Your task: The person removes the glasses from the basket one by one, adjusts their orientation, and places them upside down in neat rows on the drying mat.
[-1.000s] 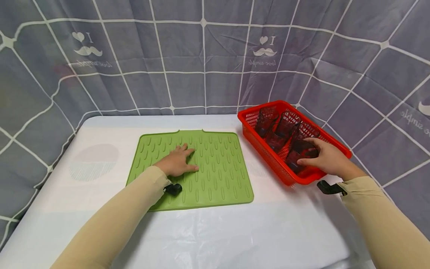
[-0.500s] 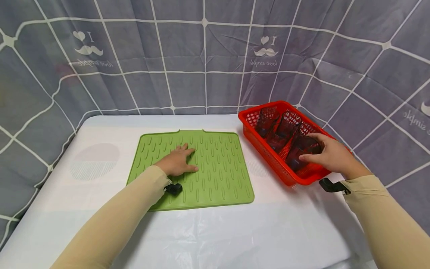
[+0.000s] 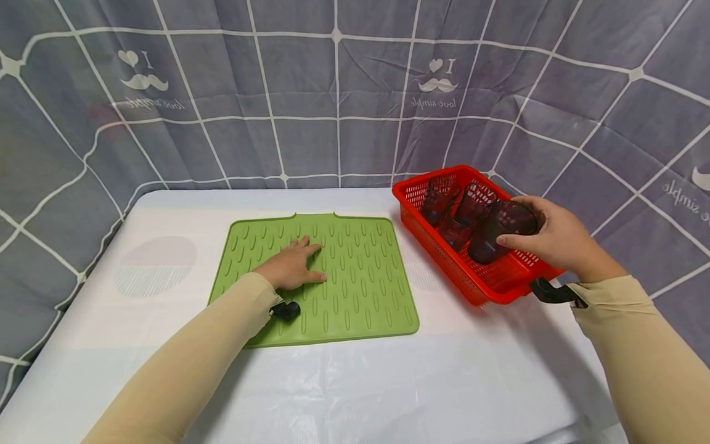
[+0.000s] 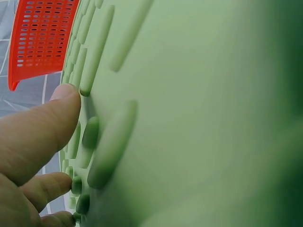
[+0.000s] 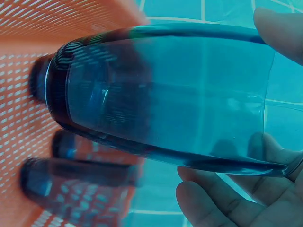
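Observation:
A dark tinted drinking glass [image 3: 501, 233] is held in my right hand [image 3: 568, 237], thumb on one side and fingers on the other, near its mouth. It tilts over the red plastic basket [image 3: 444, 266]. In the right wrist view, the glass [image 5: 165, 99] spans the picture and my fingers [image 5: 208, 203] curl round its mouth end. My left hand [image 3: 291, 265] lies with fingers spread on the green ridged mat [image 3: 355, 302] and holds nothing. The left wrist view shows its thumb [image 4: 42, 127] touching or just over the mat's raised ribs.
Several more tinted glasses [image 3: 438, 206] stand close together in the basket's far part. The basket is at the right of the white-covered table [image 3: 360, 382], to the right of the mat. A grey checked curtain [image 3: 305, 92] hangs behind the table.
My right hand has raised the glass from the basket's near end, moving up and slightly right. My left hand keeps its place on the mat.

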`<state>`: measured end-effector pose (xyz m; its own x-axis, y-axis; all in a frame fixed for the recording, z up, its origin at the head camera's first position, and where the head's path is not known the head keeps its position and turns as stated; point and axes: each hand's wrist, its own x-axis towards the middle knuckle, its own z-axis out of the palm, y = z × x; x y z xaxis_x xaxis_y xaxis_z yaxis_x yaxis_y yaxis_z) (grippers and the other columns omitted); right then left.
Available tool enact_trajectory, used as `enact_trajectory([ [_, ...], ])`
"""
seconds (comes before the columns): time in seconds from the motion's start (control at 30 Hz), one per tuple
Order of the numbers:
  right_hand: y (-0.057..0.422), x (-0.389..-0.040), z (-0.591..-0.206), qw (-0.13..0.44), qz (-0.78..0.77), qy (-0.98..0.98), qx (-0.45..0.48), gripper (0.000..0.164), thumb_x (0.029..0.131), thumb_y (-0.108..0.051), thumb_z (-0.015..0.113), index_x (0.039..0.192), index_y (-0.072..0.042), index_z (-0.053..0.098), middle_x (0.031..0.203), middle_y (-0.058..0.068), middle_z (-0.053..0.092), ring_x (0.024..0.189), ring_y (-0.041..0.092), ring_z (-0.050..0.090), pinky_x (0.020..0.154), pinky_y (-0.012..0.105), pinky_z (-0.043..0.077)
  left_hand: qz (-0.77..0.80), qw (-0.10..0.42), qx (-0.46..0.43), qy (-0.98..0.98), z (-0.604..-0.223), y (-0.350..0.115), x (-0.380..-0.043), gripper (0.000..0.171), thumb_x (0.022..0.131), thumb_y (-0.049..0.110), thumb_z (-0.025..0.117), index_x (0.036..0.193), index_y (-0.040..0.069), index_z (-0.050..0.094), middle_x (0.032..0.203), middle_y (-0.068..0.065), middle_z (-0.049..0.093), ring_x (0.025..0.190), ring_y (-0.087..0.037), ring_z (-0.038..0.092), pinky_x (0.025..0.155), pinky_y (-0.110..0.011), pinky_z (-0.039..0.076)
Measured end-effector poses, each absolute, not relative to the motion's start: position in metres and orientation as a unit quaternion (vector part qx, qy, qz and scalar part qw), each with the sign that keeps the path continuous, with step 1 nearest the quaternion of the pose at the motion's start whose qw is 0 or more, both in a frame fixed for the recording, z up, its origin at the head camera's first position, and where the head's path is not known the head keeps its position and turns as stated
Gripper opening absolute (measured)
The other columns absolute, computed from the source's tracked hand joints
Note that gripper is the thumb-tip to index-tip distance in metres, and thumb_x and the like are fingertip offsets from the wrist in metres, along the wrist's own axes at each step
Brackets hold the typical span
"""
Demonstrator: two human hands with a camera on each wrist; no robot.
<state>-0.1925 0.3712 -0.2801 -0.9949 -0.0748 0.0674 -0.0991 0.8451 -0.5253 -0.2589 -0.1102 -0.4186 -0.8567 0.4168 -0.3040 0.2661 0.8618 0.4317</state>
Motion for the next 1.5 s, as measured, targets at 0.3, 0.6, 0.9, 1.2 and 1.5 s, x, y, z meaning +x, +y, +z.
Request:
enact_trajectory([
  [0.3,0.347,-0.190,-0.258,0.050,0.295,-0.953,0.058,0.073,0.088,-0.032,0.088,0.149,-0.013,0.053,0.115,0.014,0.073,0.085,-0.001,0.065,0.072,0.012,0.050,0.215,0.197,0.175,0.940,-0.417,-0.112,-0.259,0.090,0.101,0.051,0.068,0.169,0.013,0.024,0.177,-0.020,0.002,0.163,-0.047,0.001,0.128,-0.069,0.015],
  [0.6,0.305,-0.193,-0.259,0.033,0.361,-0.928,0.086,0.070,0.089,-0.022,0.087,0.149,-0.014,0.051,0.116,0.013,0.071,0.085,0.009,0.068,0.069,0.022,0.059,0.257,0.157,0.194,0.934,-0.417,-0.113,-0.260,0.092,0.100,0.051,0.069,0.170,0.015,0.022,0.177,-0.019,0.007,0.163,-0.045,0.003,0.128,-0.067,0.016],
  [0.9,0.257,-0.204,-0.277,0.023,0.424,-0.891,0.159,0.067,0.089,-0.015,0.085,0.146,-0.006,0.052,0.128,0.014,0.067,0.103,0.020,0.068,0.080,0.018,0.059,0.296,0.119,0.218,0.922,-0.407,-0.107,-0.253,0.094,0.098,0.051,0.072,0.170,0.019,0.022,0.177,-0.015,0.014,0.163,-0.042,0.011,0.129,-0.065,0.018],
  [1.2,0.214,-0.218,-0.302,0.008,0.460,-0.869,0.184,0.074,0.087,-0.015,0.087,0.150,-0.008,0.049,0.135,0.014,0.065,0.118,0.028,0.068,0.089,0.017,0.056,0.347,0.111,0.232,0.902,-0.397,-0.095,-0.243,0.099,0.093,0.058,0.075,0.170,0.027,0.021,0.176,-0.003,0.024,0.159,-0.036,0.030,0.127,-0.060,0.029],
  [1.5,0.173,-0.219,-0.329,-0.028,0.550,-0.808,0.208,0.076,0.088,-0.002,0.083,0.152,-0.001,0.043,0.140,0.019,0.059,0.124,0.035,0.067,0.098,0.033,0.061,0.389,0.102,0.237,0.884,-0.396,-0.088,-0.238,0.098,0.090,0.055,0.080,0.168,0.031,0.026,0.168,-0.005,0.040,0.152,-0.034,0.043,0.120,-0.060,0.040],
])
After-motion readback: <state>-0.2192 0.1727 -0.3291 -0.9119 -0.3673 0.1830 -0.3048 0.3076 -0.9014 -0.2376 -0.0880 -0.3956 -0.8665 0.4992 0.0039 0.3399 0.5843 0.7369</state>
